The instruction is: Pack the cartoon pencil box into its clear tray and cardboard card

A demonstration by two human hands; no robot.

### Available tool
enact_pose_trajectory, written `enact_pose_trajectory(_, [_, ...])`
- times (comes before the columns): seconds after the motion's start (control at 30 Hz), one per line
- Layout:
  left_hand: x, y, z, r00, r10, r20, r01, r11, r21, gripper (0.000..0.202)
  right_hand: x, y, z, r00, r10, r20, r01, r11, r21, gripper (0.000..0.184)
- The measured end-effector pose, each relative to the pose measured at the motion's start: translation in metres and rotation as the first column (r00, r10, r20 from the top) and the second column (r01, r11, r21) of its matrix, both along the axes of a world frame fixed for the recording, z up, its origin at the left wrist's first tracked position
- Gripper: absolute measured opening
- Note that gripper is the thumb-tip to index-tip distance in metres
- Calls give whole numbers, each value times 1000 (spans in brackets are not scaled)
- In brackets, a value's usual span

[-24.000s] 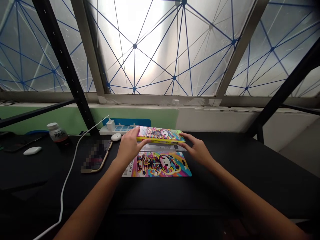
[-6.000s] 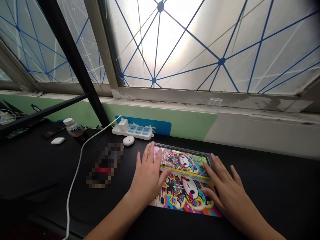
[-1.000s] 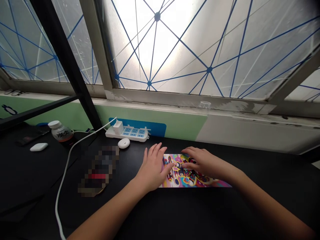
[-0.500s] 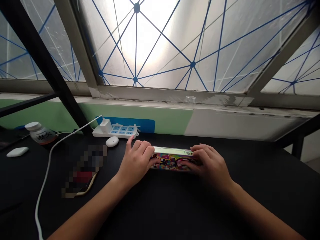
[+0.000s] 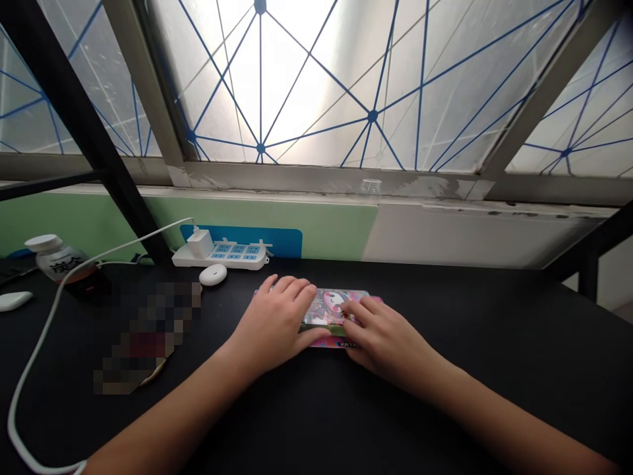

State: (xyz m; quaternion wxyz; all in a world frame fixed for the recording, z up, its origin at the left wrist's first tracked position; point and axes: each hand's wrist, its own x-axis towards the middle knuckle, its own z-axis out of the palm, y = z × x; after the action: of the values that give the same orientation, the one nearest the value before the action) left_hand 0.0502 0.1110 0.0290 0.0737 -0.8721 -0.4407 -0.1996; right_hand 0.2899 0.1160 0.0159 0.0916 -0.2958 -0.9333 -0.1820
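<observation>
A colourful cartoon-printed pencil box [image 5: 332, 307] lies flat on the black table [image 5: 445, 343], closed as far as I can see. My left hand [image 5: 277, 320] rests on its left half, fingers spread over the top and thumb along the near edge. My right hand [image 5: 383, 336] lies on its right half with fingers stretched flat toward the middle. Both hands press down on the box and cover most of it.
A white power strip [image 5: 222, 253] with a plugged charger sits by the wall, its white cable [image 5: 44, 316] trailing to the near left. A small white oval case [image 5: 213, 274], a blurred phone [image 5: 143, 336], a bottle [image 5: 64, 264] and another white case [image 5: 12, 301] lie left.
The open box, lying spread in two halves a second ago, was folded shut and now lies flat. Both hands moved on top of it and press it down.
</observation>
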Motion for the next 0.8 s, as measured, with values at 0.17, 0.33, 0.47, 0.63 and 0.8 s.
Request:
enact_pose_trajectory(0.17, [-11, 14, -15, 993, 111, -35, -114, 987, -116, 81, 2, -3, 10, 997, 51, -61, -59, 988, -144, 34])
enact_pose_trajectory(0.33, [-8, 13, -12, 989, 146, -1, -145, 986, -80, 80, 17, 14, 16, 946, -44, -322, -79, 929, -361, 36])
enact_pose_trajectory(0.47, [-4, 5, -5, 991, 132, 12, -132, 987, 86, 87, 36, 35, 12, 862, -206, -463, 101, 965, -242, 47])
enact_pose_trajectory(0.63, [-3, 3, -4, 996, 88, -25, -81, 975, 205, 98, 49, 46, 11, 895, -240, -377, 199, 969, -146, 68])
enact_pose_trajectory(0.8, [-8, 1, 8, 994, 112, -17, -105, 970, 220, 75, 47, 39, 20, 917, -165, -363, 184, 983, 16, 66])
